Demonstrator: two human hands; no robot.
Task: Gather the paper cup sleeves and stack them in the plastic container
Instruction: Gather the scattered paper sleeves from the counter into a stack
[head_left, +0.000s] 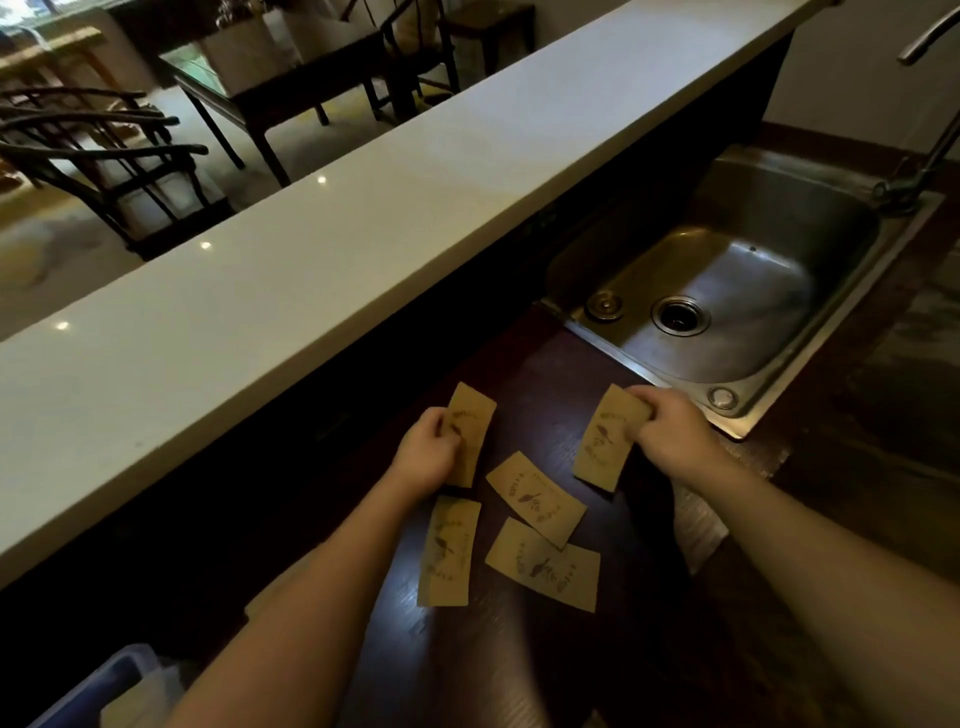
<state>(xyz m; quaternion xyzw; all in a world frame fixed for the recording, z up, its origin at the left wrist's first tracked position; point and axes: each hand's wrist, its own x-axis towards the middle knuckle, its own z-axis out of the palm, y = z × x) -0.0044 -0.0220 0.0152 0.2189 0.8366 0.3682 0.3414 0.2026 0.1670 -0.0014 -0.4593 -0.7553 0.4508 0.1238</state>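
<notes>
Several flat brown paper cup sleeves with a dark printed bird design lie on the dark wooden counter (519, 374). My left hand (426, 449) grips the far-left sleeve (470, 434) by its left edge. My right hand (670, 434) pinches the top of the far-right sleeve (605, 441). Between and below my hands lie three loose sleeves: one in the middle (535, 496), one at lower left (449, 551), one at lower right (545, 566). A translucent plastic container (111, 686) with a blue rim sits at the bottom left, partly hidden by my left forearm.
A steel sink (727, 291) with a drain is set into the counter at the right, its tap (930, 150) at the far right. A raised white bar top (311, 249) runs diagonally behind the counter. Dark chairs (104, 156) and a table stand beyond it.
</notes>
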